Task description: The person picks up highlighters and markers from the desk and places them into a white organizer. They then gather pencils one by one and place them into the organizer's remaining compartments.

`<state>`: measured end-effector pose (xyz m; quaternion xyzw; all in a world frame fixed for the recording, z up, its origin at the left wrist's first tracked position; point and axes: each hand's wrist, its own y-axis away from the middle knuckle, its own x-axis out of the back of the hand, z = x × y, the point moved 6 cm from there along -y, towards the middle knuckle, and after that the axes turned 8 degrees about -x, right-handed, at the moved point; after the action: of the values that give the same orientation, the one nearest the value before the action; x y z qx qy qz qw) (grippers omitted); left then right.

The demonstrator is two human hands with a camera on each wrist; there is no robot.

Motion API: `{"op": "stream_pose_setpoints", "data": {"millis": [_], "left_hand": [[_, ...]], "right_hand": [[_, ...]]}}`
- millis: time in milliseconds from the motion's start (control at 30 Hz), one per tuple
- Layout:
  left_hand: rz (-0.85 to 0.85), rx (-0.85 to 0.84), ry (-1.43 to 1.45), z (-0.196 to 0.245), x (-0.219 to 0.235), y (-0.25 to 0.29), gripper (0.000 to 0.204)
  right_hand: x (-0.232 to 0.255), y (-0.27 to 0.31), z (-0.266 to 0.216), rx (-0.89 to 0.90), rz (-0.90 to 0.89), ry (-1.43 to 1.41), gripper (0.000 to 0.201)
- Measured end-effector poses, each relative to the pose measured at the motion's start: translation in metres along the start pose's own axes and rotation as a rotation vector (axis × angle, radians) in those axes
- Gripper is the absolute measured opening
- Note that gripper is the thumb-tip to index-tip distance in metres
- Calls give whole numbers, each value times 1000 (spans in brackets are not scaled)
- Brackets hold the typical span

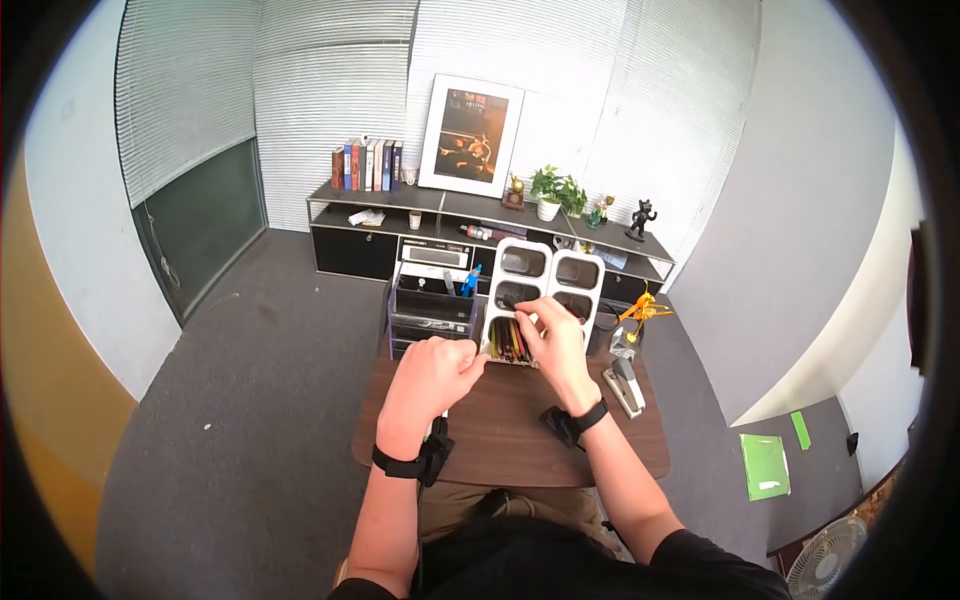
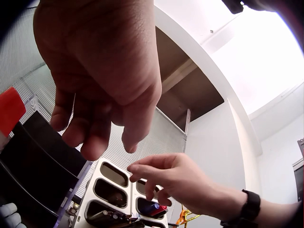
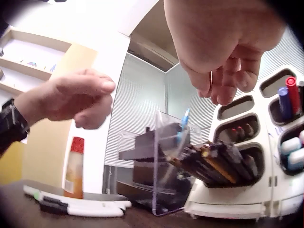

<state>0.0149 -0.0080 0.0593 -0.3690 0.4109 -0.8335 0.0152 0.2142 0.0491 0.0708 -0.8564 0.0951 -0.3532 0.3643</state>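
Note:
My right hand (image 1: 558,345) hovers over a white pen organizer (image 3: 228,206), its fingers bent down above the compartments. Nothing shows between its fingers in the right wrist view. Below it, a bundle of colored pencils (image 1: 508,342) leans in the organizer's front left compartment. My left hand (image 1: 437,375) hangs loosely curled, holding nothing, just left of the organizer. In the left wrist view its fingers (image 2: 95,142) droop apart. A red marker (image 3: 291,92) and a blue marker (image 3: 285,103) stand in a right-hand compartment. Several pens with reddish tips (image 3: 241,131) sit behind the pencils.
A clear desk rack (image 1: 433,315) with a blue pen (image 1: 471,280) stands left of the organizer. A stapler (image 1: 625,388) lies at the table's right edge. White markers (image 3: 90,208) and an amber bottle with a red cap (image 3: 75,166) are on the left side.

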Motion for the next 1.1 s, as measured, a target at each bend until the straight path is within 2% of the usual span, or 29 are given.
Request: {"op": "stream_pose_setpoints", "data": {"millis": [100, 167, 233, 267, 300, 433, 600, 667, 867, 967, 1100], "left_hand": [[1, 68, 42, -9, 4, 2, 42], [30, 78, 27, -12, 9, 2, 41], [14, 90, 21, -13, 8, 2, 40], [15, 86, 19, -13, 8, 2, 40], [19, 82, 16, -12, 8, 1, 40], [-5, 93, 26, -13, 3, 1, 41], [-22, 88, -2, -8, 1, -1, 42], [-28, 83, 2, -7, 1, -1, 42], [-18, 50, 2, -5, -1, -1, 43], [-24, 45, 2, -6, -4, 0, 44], [-28, 64, 13, -5, -3, 0, 45]], "right_hand": [[-5, 28, -31, 8, -127, -91, 8], [-17, 53, -50, 93, -330, -15, 13], [-41, 80, -54, 118, -656, 47, 18], [-49, 93, -55, 80, -756, 85, 21], [-55, 102, -57, 90, -777, 70, 22], [-71, 122, -56, 97, -729, 92, 26], [-68, 129, -55, 51, -635, 57, 32], [-67, 130, -54, 84, -594, 113, 33], [-59, 132, -57, 33, -589, 130, 35], [-56, 137, -63, 89, -589, 90, 34], [-56, 141, -56, 62, -607, 124, 34]]}}
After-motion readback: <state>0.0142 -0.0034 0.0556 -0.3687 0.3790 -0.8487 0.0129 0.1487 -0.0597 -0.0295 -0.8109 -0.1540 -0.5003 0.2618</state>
